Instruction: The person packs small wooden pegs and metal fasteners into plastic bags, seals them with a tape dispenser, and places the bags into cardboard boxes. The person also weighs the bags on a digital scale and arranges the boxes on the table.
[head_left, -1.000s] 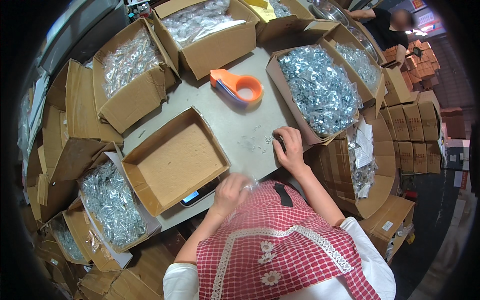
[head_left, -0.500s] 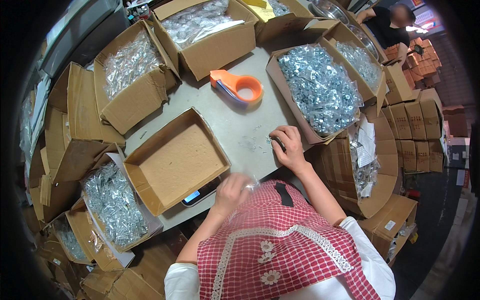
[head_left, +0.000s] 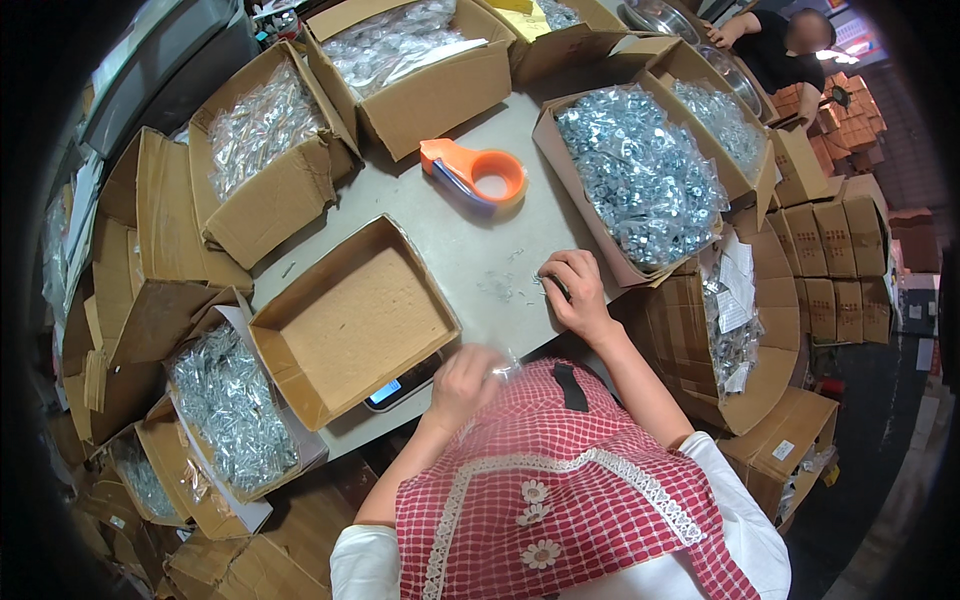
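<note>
Several tiny silvery pieces [head_left: 515,280], loosely scattered, near right hand [head_left: 574,292]

No lettering or number can be read clearly. Small red printing marks the sides of the stacked brown cartons [head_left: 832,240] at the right, too small to make out. A white label [head_left: 783,450] sits on the open carton at the lower right, and another small pale label [head_left: 117,521] on a carton at the lower left; both are illegible. The lit blue display [head_left: 384,391] beneath the shallow cardboard tray [head_left: 365,318] shows no legible figures.
</note>
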